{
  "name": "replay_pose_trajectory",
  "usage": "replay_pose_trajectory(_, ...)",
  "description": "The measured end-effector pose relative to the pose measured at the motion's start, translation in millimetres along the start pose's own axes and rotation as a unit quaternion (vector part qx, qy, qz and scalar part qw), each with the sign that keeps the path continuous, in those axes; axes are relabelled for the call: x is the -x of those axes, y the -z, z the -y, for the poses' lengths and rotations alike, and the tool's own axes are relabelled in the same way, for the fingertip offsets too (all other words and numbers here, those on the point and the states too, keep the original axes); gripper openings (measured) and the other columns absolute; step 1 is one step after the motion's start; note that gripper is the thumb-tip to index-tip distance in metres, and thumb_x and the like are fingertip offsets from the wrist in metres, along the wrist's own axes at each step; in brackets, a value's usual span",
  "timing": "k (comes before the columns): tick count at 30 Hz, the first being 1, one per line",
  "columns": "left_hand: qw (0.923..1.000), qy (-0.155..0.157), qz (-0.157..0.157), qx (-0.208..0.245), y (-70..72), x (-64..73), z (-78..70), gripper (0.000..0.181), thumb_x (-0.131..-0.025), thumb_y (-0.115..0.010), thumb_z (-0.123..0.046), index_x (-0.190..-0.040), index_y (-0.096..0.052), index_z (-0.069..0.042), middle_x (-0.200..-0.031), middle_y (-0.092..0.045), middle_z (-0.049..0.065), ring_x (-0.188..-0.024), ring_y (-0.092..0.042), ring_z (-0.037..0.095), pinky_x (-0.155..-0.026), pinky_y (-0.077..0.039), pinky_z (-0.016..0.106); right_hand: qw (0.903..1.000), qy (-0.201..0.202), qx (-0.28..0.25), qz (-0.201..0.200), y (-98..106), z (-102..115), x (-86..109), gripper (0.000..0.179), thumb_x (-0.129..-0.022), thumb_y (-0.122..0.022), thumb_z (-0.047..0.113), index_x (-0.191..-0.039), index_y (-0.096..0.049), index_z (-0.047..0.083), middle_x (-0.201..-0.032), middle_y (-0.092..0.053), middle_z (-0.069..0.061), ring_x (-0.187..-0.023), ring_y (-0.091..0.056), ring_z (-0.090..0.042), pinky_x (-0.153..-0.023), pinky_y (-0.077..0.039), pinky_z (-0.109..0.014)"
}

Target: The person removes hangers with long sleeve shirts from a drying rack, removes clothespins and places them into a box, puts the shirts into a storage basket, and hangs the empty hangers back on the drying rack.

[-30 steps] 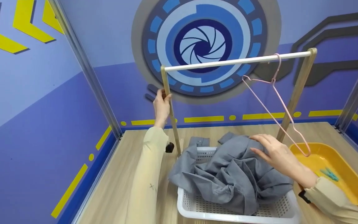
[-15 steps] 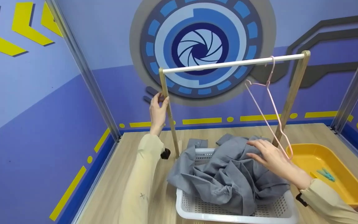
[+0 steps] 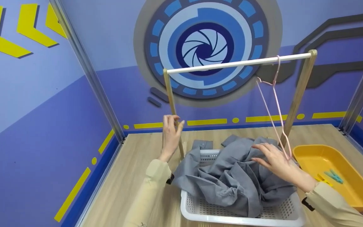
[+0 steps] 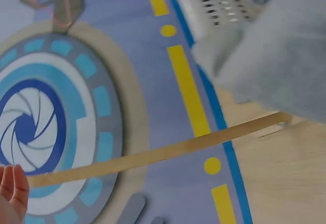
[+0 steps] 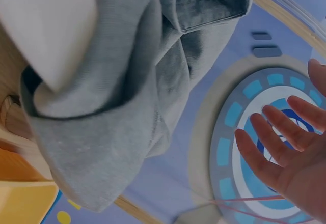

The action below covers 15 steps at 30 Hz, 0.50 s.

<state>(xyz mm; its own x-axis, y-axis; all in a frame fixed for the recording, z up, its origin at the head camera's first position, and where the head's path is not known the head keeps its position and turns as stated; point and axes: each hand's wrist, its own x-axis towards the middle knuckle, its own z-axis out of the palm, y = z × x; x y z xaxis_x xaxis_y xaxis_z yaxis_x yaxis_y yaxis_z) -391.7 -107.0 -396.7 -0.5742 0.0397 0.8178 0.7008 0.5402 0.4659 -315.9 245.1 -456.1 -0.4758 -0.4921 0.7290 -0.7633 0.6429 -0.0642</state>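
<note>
A wooden clothes rack [image 3: 213, 66] with a white rail stands at the back. My left hand [image 3: 170, 135] is at its left post [image 3: 169, 86], thumb and fingers apart; in the left wrist view the fingers [image 4: 19, 186] show straight beside the post's upper end. My right hand [image 3: 279, 160] hovers with spread fingers over the right side of a crumpled grey garment [image 3: 225, 176], and in the right wrist view its palm [image 5: 305, 173] holds nothing. The garment lies heaped in a white plastic basket [image 3: 241, 219]. A pink hanger [image 3: 275, 94] hangs on the rail, its lower end overlapped by my right hand.
Right of the basket stands a yellow tray [image 3: 354, 176] with teal clothespins [image 3: 334, 176] and yellow clothespins [image 3: 323, 179] in it. Patterned blue walls [image 3: 115, 78] enclose the wooden tabletop [image 3: 121, 164] at the back and sides.
My left hand has slid down along the left post, from its upper part to about mid-height. The hanger has swung and turned on the rail. My right hand stays over the garment.
</note>
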Motion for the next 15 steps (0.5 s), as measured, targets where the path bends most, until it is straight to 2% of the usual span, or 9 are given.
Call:
replay_pose_trajectory(3,0.9988,-0.026,0.037,-0.018,-8.3,11.7,2.3,0.019,-0.086,-0.063,-0.010,-0.097,-0.053,0.002,-0.095,-0.043,0.011,-0.084,-0.047,0.026,-0.074,-0.039,0.032,1.0000,0.004,0.000,-0.005,-2.8,-2.7,2.9,0.046,-0.073,-0.075,0.016,-0.110,-0.057,-0.004,-0.099,-0.056,-0.016,-0.084,-0.055,-0.030,-0.068,-0.044,-0.044)
replay_pose_trajectory(7,0.9941,-0.034,0.092,-0.047,-17.7,26.4,6.9,0.022,-0.082,-0.066,-0.007,-0.097,-0.053,0.003,-0.094,-0.044,0.012,-0.087,-0.046,0.025,-0.078,-0.039,0.034,0.9998,0.003,0.016,-0.011,-4.1,-6.5,6.2,0.051,-0.067,-0.077,0.015,-0.109,-0.056,-0.006,-0.095,-0.055,-0.017,-0.077,-0.055,-0.032,-0.064,-0.044,-0.046)
replay_pose_trajectory(11,0.9819,-0.006,0.170,-0.083,-21.6,38.5,9.3,0.025,-0.084,-0.065,-0.012,-0.100,-0.051,0.001,-0.097,-0.044,0.011,-0.090,-0.048,0.026,-0.079,-0.040,0.034,0.9988,-0.020,0.044,0.011,-2.1,-10.2,11.0,0.054,-0.067,-0.078,0.018,-0.111,-0.055,-0.004,-0.094,-0.055,-0.017,-0.077,-0.054,-0.033,-0.066,-0.044,-0.046)
replay_pose_trajectory(15,0.9602,0.049,0.260,-0.090,-21.5,47.9,9.3,0.030,-0.089,-0.060,-0.020,-0.109,-0.047,-0.002,-0.106,-0.044,0.012,-0.099,-0.047,0.028,-0.081,-0.040,0.037,0.9963,-0.051,0.051,0.047,0.7,-13.8,15.7,0.055,-0.071,-0.077,0.021,-0.115,-0.053,-0.002,-0.098,-0.053,-0.019,-0.081,-0.053,-0.036,-0.069,-0.043,-0.049)
